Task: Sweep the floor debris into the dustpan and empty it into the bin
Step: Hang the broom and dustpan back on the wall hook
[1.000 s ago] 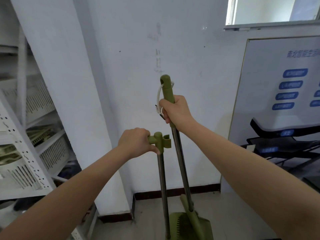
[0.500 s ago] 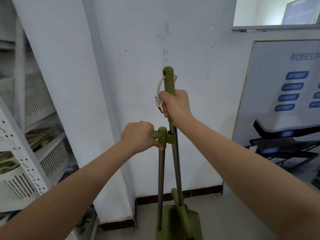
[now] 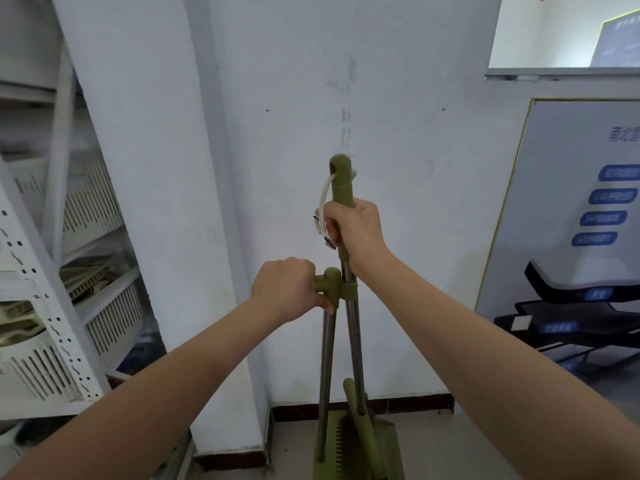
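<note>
Both forearms reach forward from the bottom edge, bare.

Left hand (image 3: 287, 289): fist clenched round the green cross-grip that tops the dustpan pole (image 3: 325, 368), thumb tucked under the grip.

Right hand (image 3: 356, 230): higher and slightly farther out, fingers wrapped round the green grip of the broom (image 3: 341, 181). The top of the grip stands clear above the fist. A white loop (image 3: 322, 202) hangs from the hole in the grip's end and runs down along the fingers.

Clip (image 3: 348, 289): green, part of the dustpan grip, just right of the left hand. The broom's steel shaft sits in it, so the two poles meet here and spread apart below.

Dustpan (image 3: 384, 445): green, on the floor (image 3: 450, 445) at the lower edge, directly below the hands, comb teeth showing. The broom's green neck runs down into the pan; the bristles are cut off by the frame.

Behind: white wall (image 3: 277, 133) with scuff marks and a dark baseboard (image 3: 398, 405). Left, a white perforated rack (image 3: 41, 299) holding slotted baskets. Right, a board (image 3: 561, 202) with blue labels leans at the wall; a window (image 3: 554, 29) is above it.
</note>
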